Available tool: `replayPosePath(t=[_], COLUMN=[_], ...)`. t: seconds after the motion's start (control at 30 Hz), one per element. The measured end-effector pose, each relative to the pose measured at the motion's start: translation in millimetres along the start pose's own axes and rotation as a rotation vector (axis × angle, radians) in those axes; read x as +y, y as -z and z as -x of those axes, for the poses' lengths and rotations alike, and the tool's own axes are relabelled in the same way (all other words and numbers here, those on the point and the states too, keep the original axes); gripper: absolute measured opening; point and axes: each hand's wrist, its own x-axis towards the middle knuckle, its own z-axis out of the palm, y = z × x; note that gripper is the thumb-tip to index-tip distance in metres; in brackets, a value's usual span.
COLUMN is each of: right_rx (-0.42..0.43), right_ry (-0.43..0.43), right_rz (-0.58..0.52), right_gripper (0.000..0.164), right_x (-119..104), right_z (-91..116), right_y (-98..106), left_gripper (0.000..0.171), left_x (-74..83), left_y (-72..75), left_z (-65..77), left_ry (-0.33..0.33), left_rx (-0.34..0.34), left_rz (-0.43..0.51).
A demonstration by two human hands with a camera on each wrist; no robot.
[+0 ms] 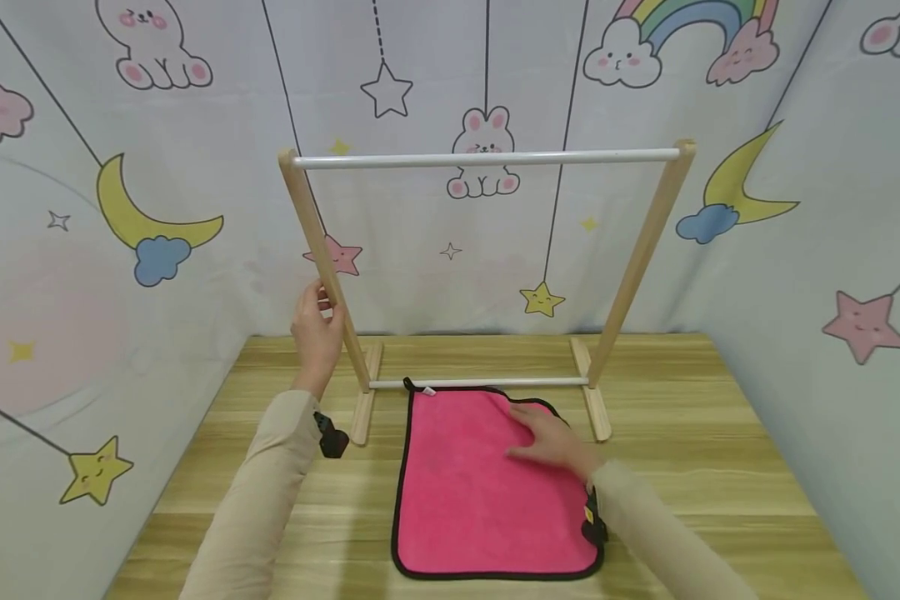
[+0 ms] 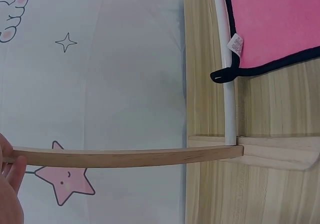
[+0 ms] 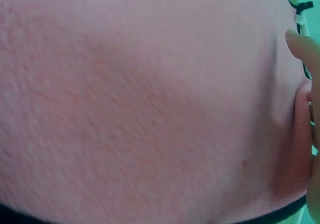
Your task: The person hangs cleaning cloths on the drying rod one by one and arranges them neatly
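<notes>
A pink towel with black edging lies spread on the wooden table. At its far left corner are a black loop and a small white label. Behind the towel stands a wooden rack with white rods. My left hand holds the rack's left upright partway up, fingers and thumb around it. Over the towel's far right part, my right hand touches the cloth with fingers and thumb apart. The towel's edge is raised beside it; the right wrist view shows mostly blurred cloth.
The rack's upper rod spans above the table, and its lower rod runs along the towel's far edge. Two wooden feet rest on the table. A printed fabric backdrop encloses the back and sides.
</notes>
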Motion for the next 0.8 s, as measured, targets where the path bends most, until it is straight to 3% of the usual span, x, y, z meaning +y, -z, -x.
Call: replayPosePath(t=[0.2, 0.57, 0.8], right_rx=[0.015, 0.196, 0.306], right_ry=[0.038, 0.028, -0.010], right_rz=[0.024, -0.010, -0.203], right_gripper=[0.072, 0.047, 0.033], right_x=[-1, -3, -6], right_z=[1, 7, 4], right_y=[-10, -30, -33], left_gripper=[0.035, 0.036, 0.035], left_x=[-1.6, -2.4, -2.0], left_y=[-0.7, -1.2, -1.0], left_z=[-0.3, -0.1, -0.6], left_ry=[-0.001, 0.004, 0.006], left_rx=[0.006, 0.008, 0.006], left_rz=[-0.001, -0.013, -0.017])
